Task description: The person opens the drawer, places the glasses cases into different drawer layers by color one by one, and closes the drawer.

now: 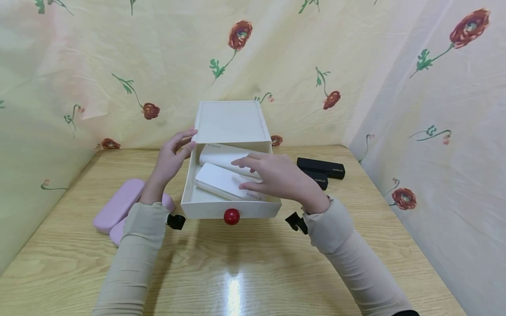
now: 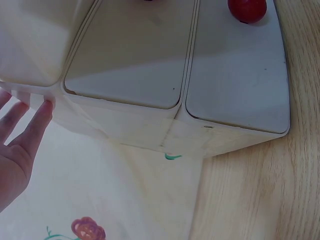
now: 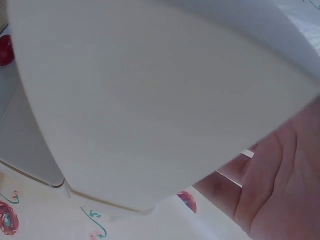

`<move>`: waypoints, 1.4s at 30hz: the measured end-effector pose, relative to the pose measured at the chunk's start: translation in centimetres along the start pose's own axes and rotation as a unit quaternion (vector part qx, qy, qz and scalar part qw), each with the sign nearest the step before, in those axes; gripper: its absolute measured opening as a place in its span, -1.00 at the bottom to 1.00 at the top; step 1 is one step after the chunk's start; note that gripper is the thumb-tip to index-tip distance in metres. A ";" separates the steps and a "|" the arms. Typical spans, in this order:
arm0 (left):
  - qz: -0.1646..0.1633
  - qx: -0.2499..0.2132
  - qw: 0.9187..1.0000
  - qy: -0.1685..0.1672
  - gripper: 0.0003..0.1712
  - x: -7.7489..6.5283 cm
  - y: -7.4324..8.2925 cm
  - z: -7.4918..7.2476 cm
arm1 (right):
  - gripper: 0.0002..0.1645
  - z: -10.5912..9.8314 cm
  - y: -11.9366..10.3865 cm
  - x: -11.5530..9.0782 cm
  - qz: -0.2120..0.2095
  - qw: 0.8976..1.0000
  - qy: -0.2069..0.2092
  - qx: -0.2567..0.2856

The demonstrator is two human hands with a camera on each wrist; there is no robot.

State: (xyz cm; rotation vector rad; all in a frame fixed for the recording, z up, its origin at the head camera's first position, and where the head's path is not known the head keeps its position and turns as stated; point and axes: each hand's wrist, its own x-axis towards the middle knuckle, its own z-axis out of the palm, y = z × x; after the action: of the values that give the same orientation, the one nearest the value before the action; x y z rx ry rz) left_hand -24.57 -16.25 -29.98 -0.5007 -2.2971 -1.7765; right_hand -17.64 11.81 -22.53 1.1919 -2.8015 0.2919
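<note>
A white drawer cabinet [image 1: 233, 120] stands on the table, its top drawer [image 1: 229, 210] pulled out by a red knob-fronted panel. Inside lie two oblong white cases, the front case [image 1: 221, 181] with dark lettering and a rear case [image 1: 217, 158] behind it, both slightly slanted. My left hand [image 1: 169, 160] touches the cabinet's left side near its front edge, fingers extended; the left wrist view shows its fingertips against the cabinet. Over the drawer's right part, my right hand [image 1: 276, 175] hovers or rests with spread fingers above the cases. Whether it touches them is unclear.
Two lilac cases, the upper case [image 1: 120, 205] lying partly on another, are left of the cabinet, by the left forearm. Two black cases, including a long one [image 1: 321, 167], lie to the right. Lower drawers [image 2: 237, 65] have red knobs [image 2: 247, 9]. Flowered cloth [image 1: 178, 57] hangs behind.
</note>
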 end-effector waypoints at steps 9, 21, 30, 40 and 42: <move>-0.004 -0.002 1.000 0.001 -0.53 0.0 0.0 0.1 | -0.43 -0.4 -0.4 -1.2 -0.017 0.999 0.040 0.002; -0.003 0.003 1.000 0.005 -0.53 0.0 0.1 0.0 | -0.46 -0.9 -1.5 -2.5 -0.068 0.993 0.098 0.011; -0.005 0.001 1.000 0.007 -0.53 0.0 -0.1 0.1 | -0.50 -0.5 -2.4 -3.5 -0.109 0.983 0.146 0.014; 0.002 -0.002 1.000 0.006 -0.52 0.0 -0.4 0.0 | -0.52 0.0 -3.2 -4.3 -0.155 0.970 0.188 0.020; 0.002 -0.003 1.000 0.005 -0.52 0.1 -0.4 0.0 | -0.54 0.1 -3.3 -4.4 -0.153 0.970 0.187 0.023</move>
State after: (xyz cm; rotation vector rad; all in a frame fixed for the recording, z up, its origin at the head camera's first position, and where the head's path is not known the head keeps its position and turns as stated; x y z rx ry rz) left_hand -24.76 -16.31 -30.32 -0.4942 -2.2836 -1.7799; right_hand -12.17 12.64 -22.83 1.3884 -2.2666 0.4978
